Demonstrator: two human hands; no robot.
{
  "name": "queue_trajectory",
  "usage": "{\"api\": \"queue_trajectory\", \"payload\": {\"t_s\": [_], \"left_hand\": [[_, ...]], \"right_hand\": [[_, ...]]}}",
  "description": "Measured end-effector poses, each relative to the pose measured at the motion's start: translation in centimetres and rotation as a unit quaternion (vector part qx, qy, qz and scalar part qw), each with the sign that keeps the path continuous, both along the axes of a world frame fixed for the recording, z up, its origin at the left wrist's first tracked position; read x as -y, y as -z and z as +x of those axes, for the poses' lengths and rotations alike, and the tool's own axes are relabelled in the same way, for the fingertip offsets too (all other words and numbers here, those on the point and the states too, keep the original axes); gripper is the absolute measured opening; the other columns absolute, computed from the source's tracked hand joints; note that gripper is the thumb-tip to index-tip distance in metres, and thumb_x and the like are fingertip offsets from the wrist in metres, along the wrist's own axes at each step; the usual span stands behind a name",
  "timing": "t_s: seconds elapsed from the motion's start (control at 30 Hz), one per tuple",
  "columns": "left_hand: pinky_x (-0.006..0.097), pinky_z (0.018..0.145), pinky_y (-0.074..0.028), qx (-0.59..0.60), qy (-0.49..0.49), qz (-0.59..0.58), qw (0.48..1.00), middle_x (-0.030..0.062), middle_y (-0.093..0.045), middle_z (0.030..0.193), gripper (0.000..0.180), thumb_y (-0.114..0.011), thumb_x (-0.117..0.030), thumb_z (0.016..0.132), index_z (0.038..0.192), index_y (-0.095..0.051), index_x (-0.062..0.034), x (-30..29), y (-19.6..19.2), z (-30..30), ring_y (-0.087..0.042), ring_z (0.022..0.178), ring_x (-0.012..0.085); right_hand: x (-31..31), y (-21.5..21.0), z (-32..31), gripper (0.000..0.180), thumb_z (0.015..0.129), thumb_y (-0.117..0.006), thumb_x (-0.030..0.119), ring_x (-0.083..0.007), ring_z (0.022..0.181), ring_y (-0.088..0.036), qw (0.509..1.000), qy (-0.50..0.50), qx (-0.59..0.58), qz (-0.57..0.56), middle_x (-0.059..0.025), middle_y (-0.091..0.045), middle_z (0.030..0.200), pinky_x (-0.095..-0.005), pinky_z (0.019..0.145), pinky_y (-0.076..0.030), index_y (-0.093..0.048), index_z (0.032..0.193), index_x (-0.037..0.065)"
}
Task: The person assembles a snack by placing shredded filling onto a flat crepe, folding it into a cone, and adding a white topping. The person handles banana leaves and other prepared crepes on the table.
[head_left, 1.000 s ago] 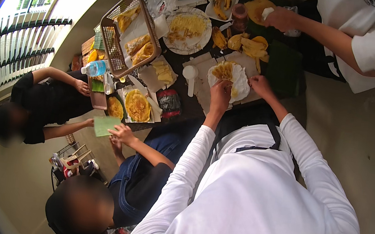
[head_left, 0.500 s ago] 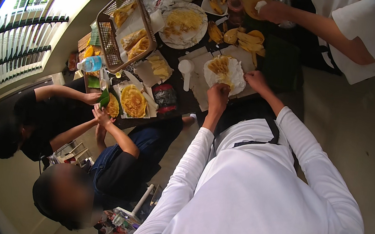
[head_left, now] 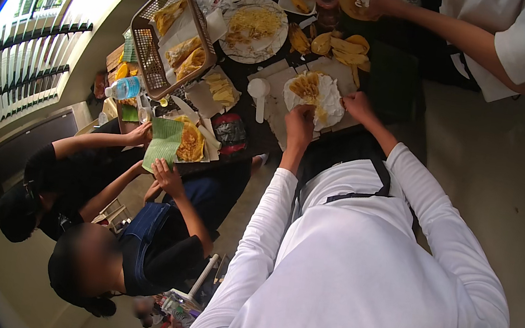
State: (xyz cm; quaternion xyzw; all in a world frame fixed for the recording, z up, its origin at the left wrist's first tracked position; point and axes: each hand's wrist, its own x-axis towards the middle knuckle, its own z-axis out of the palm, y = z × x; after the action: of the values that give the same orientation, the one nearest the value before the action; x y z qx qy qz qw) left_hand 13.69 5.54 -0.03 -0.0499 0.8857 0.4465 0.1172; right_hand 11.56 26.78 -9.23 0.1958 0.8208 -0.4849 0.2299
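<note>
In front of me lies a white, crinkled round sheet or plate [head_left: 332, 95], and yellow-brown flat strips of food [head_left: 305, 86] are spread over its far left part. At its near left edge my left hand [head_left: 299, 126] is closed, fingertips pinched over the rim; whatever they hold is hidden. My right hand [head_left: 359, 107] has its fingers closed at the right edge of the white sheet, touching it. Brown cardboard [head_left: 278, 93] lies beneath. Left of it rests a white scoop [head_left: 259, 89] with its handle toward me.
A brown plastic basket [head_left: 208, 56] with folded yellow food stands left, near a water bottle [head_left: 125, 88]. Beyond are a patterned plate [head_left: 278, 46] of shreds and banana peels [head_left: 350, 49]. Two co-workers at left handle a green leaf piece [head_left: 164, 141]; another person's hand [head_left: 383, 1] is far right.
My hands stay at the sheet with little movement. The co-workers at left now spread the green leaf piece flat over the food there. The far-right person's arm has shifted slightly.
</note>
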Motion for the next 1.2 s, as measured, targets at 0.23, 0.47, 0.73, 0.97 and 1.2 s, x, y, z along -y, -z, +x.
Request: {"api": "queue_trajectory", "payload": {"t_s": [0.23,0.47,0.73,0.97,1.2], "left_hand": [[0.037,0.08,-0.056,-0.019,0.007,-0.033,0.999,0.0227,-0.074,0.096,0.022,-0.062,-0.002,0.086,0.102,-0.076,0.0005,0.0,-0.8,-1.1,-0.074,0.089,0.0317],[0.037,0.079,-0.056,-0.034,-0.023,-0.034,0.999,0.0223,-0.074,0.096,0.022,-0.063,-0.003,0.085,0.103,-0.076,-0.0004,-0.2,-0.8,-1.4,-0.074,0.089,0.0311],[0.035,0.077,-0.056,-0.055,-0.049,-0.033,0.997,0.0188,-0.075,0.092,0.019,-0.065,-0.004,0.084,0.101,-0.074,0.0,-0.5,-1.9,-1.9,-0.075,0.087,0.027],[0.035,0.076,-0.056,-0.068,-0.081,-0.008,0.994,0.0178,-0.075,0.09,0.025,-0.069,-0.004,0.082,0.107,-0.072,-0.0006,-0.8,-1.7,-1.9,-0.075,0.084,0.0269],[0.038,0.078,-0.054,-0.072,-0.075,-0.039,0.994,0.0161,-0.071,0.089,0.027,-0.07,-0.008,0.084,0.111,-0.07,0.0003,-0.7,-2.9,-1.6,-0.07,0.082,0.0294]], "right_hand": [[0.2,-1.5,-0.1,0.035,0.082,-0.062,0.028,-0.0194,0.058,-0.062,0.999,-0.006,0.036,0.014,-0.0118,-0.063,0.059,-0.0395,0.059,-0.047,-0.067,0.067,-0.003],[-0.1,-0.8,-0.1,0.034,0.084,-0.06,0.028,-0.0193,0.059,-0.065,0.999,-0.009,0.041,-0.016,-0.0109,-0.066,0.061,-0.0369,0.058,-0.049,-0.069,0.069,-0.002],[-0.4,-1.3,0.0,0.035,0.081,-0.062,0.03,-0.0276,0.065,-0.069,0.999,-0.014,0.038,-0.031,-0.0185,-0.066,0.065,-0.0416,0.062,-0.05,-0.069,0.072,-0.004],[-0.3,0.1,-0.5,0.035,0.08,-0.064,0.03,-0.0384,0.074,-0.07,1.0,0.015,0.021,0.013,-0.0258,-0.068,0.074,-0.0466,0.068,-0.051,-0.07,0.075,-0.004],[-0.4,-2.1,-1.2,0.034,0.087,-0.061,0.026,-0.0245,0.078,-0.072,0.997,0.008,-0.042,0.068,-0.0141,-0.074,0.082,-0.0369,0.071,-0.053,-0.073,0.096,-0.004]]}}
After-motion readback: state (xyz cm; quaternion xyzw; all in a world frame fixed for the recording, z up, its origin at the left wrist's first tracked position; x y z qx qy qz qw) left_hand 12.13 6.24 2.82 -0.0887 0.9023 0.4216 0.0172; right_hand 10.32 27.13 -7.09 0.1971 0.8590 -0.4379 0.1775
